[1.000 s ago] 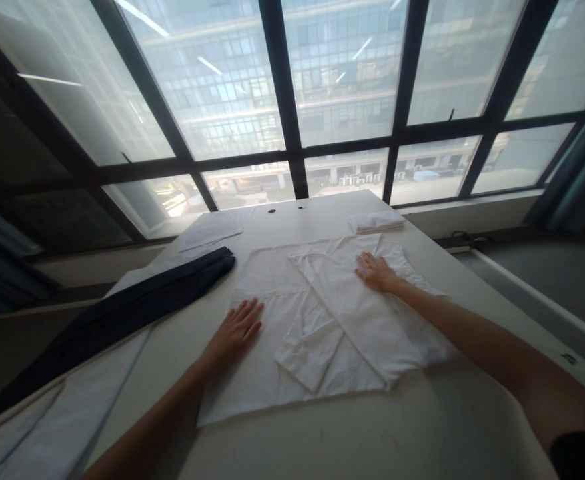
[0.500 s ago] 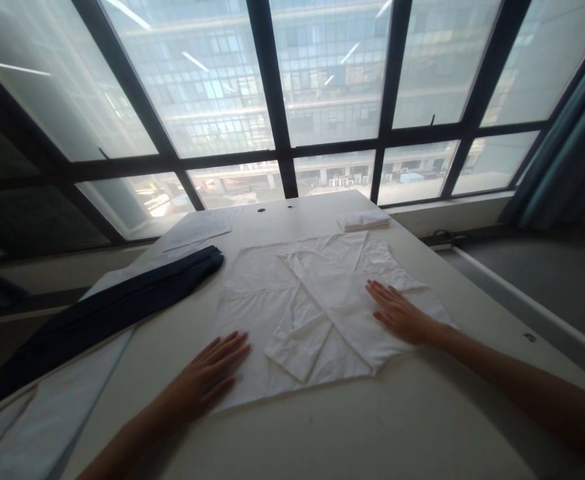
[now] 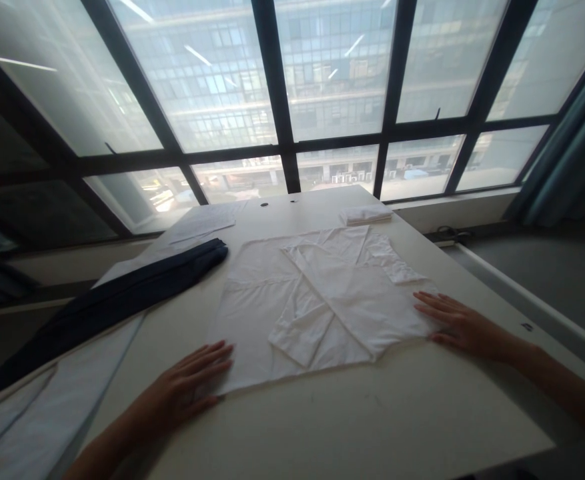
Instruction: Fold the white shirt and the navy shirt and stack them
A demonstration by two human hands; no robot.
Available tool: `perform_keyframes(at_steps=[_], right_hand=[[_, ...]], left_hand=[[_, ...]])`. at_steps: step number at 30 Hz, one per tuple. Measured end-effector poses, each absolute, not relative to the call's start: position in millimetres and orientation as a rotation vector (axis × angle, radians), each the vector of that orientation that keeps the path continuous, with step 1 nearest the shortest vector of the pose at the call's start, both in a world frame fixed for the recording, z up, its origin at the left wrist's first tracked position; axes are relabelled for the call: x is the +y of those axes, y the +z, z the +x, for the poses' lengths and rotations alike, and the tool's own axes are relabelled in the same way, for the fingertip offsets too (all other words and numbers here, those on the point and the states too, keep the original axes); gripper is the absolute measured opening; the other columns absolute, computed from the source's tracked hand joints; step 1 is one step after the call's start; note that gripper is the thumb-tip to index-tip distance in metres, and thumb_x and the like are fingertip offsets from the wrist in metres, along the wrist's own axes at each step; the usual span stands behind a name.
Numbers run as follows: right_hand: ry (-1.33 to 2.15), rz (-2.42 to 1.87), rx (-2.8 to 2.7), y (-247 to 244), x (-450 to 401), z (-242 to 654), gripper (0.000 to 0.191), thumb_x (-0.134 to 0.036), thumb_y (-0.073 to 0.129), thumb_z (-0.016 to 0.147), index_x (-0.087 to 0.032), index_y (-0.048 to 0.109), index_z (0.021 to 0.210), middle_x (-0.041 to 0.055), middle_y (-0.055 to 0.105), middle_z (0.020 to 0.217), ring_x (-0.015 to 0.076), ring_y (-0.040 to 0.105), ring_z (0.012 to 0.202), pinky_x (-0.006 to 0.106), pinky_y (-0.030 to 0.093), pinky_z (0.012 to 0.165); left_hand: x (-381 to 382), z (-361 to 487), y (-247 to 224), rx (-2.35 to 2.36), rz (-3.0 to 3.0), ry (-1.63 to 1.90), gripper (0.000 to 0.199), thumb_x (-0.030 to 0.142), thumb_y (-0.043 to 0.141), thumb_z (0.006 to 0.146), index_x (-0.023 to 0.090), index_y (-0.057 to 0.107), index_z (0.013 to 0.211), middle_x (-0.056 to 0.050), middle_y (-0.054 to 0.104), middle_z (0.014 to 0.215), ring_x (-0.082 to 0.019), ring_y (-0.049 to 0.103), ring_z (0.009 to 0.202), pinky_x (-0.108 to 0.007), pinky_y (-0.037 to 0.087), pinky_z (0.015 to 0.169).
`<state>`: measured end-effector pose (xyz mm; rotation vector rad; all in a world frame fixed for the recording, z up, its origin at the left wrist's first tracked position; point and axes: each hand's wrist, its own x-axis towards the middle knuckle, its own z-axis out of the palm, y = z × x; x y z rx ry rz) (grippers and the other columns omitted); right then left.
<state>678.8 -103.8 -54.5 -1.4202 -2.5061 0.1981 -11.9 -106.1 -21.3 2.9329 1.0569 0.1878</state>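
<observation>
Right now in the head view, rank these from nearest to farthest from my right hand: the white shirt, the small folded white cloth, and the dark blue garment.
1. white shirt: touching the right hand, at its right edge.
2. small folded white cloth: beyond, at the table's far edge.
3. dark blue garment: far across, on the left side.

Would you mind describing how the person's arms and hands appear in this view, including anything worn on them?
Both forearms are bare as far as the frame shows, with no sleeves in view. The left hand and the right hand wear no gloves, and no rings, watch or bracelet can be seen. The fingers look slim, with short nails; finer detail is lost in the dim backlight.
</observation>
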Motion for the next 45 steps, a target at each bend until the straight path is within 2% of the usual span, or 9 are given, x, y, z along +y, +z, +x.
perform_keyframes(at_steps=[5,10,14,18,22,28,31,36,45], right_hand=[[0.100,-1.339,-2.479,-51,-112,692,0.048,-0.032,0.057,0.094,-0.033,0.058,0.142,0.0042,0.059,0.144,0.0273,0.056,0.132,0.048,0.045,0.112],[0.069,-1.320,-2.447,-53,-110,694,0.053,-0.018,0.050,0.090,-0.031,0.060,0.140,0.0048,0.064,0.139,0.0263,0.060,0.127,0.048,0.049,0.106],[0.111,-1.313,-2.366,-54,-100,698,0.031,-0.032,0.049,0.096,-0.031,0.076,0.112,0.0068,0.071,0.125,0.0274,0.064,0.120,0.048,0.051,0.104],[0.258,-1.309,-2.138,-41,-88,699,0.032,-0.052,0.053,0.096,-0.032,0.077,0.097,0.0093,0.074,0.115,0.0291,0.067,0.114,0.045,0.053,0.101],[0.334,-1.374,-1.961,-19,-64,695,0.033,-0.060,0.059,0.090,-0.032,0.076,0.092,0.0088,0.076,0.110,0.0312,0.070,0.107,0.043,0.056,0.096],[0.424,-1.586,-1.693,-7,-12,693,0.045,-0.067,0.066,0.079,-0.023,0.075,0.084,0.0084,0.075,0.080,0.0291,0.068,0.071,0.039,0.054,0.063],[0.481,-1.604,-1.612,-10,13,688,0.046,-0.064,0.068,0.078,-0.020,0.075,0.089,0.0083,0.074,0.077,0.0249,0.065,0.065,0.033,0.049,0.055],[0.411,-1.665,-1.598,-20,41,672,0.046,-0.059,0.069,0.074,-0.016,0.076,0.089,0.0103,0.076,0.080,0.0260,0.068,0.071,0.034,0.050,0.062],[0.309,-1.712,-1.641,-46,43,664,0.039,-0.059,0.065,0.076,-0.021,0.074,0.082,0.0098,0.075,0.077,0.0283,0.068,0.071,0.036,0.049,0.064]], left_hand=[[-115,-10,-12,1.013,2.874,0.288,0.054,0.031,0.057,0.098,0.045,0.046,0.148,0.002,0.060,0.142,-0.024,0.059,0.129,-0.038,0.051,0.108],[-113,-10,-10,1.049,2.745,0.365,0.036,0.033,0.053,0.100,0.043,0.064,0.133,0.002,0.066,0.134,-0.023,0.065,0.121,-0.035,0.055,0.102],[-107,-10,-8,1.176,2.613,0.455,0.027,0.042,0.056,0.098,0.035,0.076,0.115,-0.001,0.075,0.119,-0.023,0.072,0.108,-0.029,0.058,0.095],[-96,-4,9,1.357,2.436,0.543,0.031,0.050,0.060,0.095,0.028,0.079,0.103,-0.004,0.078,0.105,-0.024,0.074,0.096,-0.029,0.059,0.088],[-75,2,30,1.524,2.239,0.668,0.042,0.057,0.057,0.091,0.021,0.078,0.087,-0.005,0.078,0.087,-0.023,0.071,0.082,-0.027,0.057,0.075],[-30,13,34,1.763,2.015,0.968,0.052,0.066,0.059,0.080,0.017,0.067,0.067,0.000,0.060,0.059,-0.015,0.051,0.058,-0.022,0.042,0.053],[-8,23,28,1.814,1.929,1.010,0.050,0.064,0.058,0.081,0.017,0.059,0.063,0.003,0.053,0.056,-0.013,0.045,0.055,-0.022,0.035,0.051],[25,33,3,1.929,1.952,0.930,0.049,0.062,0.054,0.082,0.019,0.052,0.059,0.004,0.046,0.051,-0.012,0.041,0.052,-0.023,0.025,0.049],[28,39,-24,2.234,2.160,0.567,0.047,0.057,0.044,0.095,0.020,0.067,0.078,-0.007,0.071,0.075,-0.023,0.063,0.068,-0.028,0.032,0.058]])
